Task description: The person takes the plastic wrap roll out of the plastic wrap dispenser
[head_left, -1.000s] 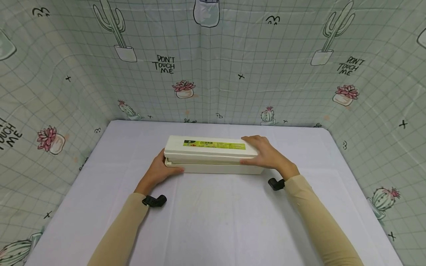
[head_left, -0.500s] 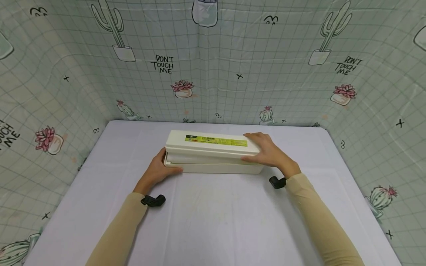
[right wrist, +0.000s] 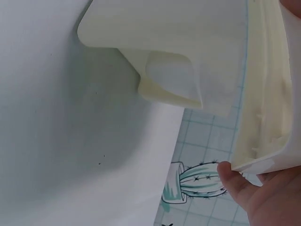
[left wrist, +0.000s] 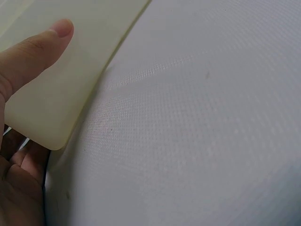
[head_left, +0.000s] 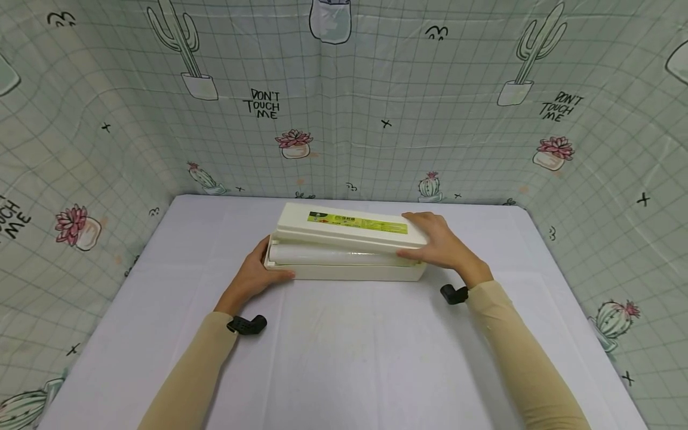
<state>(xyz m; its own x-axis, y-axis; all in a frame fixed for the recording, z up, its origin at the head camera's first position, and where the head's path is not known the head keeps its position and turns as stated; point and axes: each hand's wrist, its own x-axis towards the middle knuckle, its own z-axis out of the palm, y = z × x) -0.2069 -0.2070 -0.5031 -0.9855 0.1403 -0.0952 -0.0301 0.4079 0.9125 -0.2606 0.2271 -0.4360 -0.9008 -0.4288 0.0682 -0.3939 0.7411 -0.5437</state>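
A long cream plastic-wrap box sits crosswise on the table, its lid raised and skewed above it. A white roll of plastic wrap shows inside, in the gap beneath the lid. My left hand holds the box's left end, with the thumb on the front wall. My right hand grips the lid's right end between thumb and fingers. In the right wrist view, the lid's ribbed inside faces the box end, apart from it. A yellow-green label runs along the lid's top.
A white cloth covers the table. Behind and at both sides hangs a grid-patterned curtain printed with cacti, close to the table's far edge. Black wrist cameras are strapped to both wrists.
My right hand has lifted the lid off the box and shifted it right and slightly away, its left end higher. More of the roll is uncovered. My left hand stays at the box's left end.
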